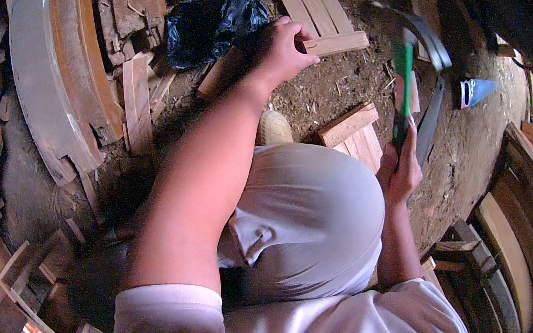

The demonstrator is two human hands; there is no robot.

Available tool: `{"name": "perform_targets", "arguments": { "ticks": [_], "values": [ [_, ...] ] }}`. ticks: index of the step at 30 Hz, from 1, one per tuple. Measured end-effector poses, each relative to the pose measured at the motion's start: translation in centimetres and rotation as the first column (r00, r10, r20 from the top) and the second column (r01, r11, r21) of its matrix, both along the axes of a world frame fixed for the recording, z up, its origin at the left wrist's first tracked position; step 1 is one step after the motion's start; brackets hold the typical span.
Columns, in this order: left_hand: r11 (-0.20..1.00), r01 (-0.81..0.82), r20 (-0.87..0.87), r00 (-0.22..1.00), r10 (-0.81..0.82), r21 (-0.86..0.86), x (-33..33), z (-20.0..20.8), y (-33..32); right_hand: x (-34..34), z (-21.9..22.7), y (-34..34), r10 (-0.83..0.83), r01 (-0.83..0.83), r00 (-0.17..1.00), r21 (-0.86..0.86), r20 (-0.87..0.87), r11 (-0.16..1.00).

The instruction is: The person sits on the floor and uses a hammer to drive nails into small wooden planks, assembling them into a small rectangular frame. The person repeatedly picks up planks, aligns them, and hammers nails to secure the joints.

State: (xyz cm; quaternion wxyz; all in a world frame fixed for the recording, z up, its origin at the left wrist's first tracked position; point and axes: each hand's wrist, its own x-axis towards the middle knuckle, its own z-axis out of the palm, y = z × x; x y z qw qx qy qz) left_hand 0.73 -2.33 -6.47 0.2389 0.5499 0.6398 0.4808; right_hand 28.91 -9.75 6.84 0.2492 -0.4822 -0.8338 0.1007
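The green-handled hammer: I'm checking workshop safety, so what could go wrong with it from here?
If swung toward the short wooden strip, the green-handled hammer in the right hand could hit the left hand, which is bare and grips the strip at one end. The strip's other end is not held, so a blow there might twist it loose.

Black plastic bag [214, 26], dirt floor [462, 144]
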Motion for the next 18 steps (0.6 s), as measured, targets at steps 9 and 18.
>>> {"name": "perform_targets", "arguments": {
  "ticks": [9,18],
  "values": [
    [0.999,0.013,0.002,1.0,-0.013,-0.039,-0.3,0.6,-0.5,-1.8,0.5,1.1,0.098,-0.099,0.995,0.038,0.029,0.994],
    [0.994,0.031,-0.307,0.95,-0.063,-0.109,-1.5,1.9,-1.9,-0.3,-1.0,0.9,0.097,-0.064,0.975,-0.168,0.2,0.984]
  ]
}}
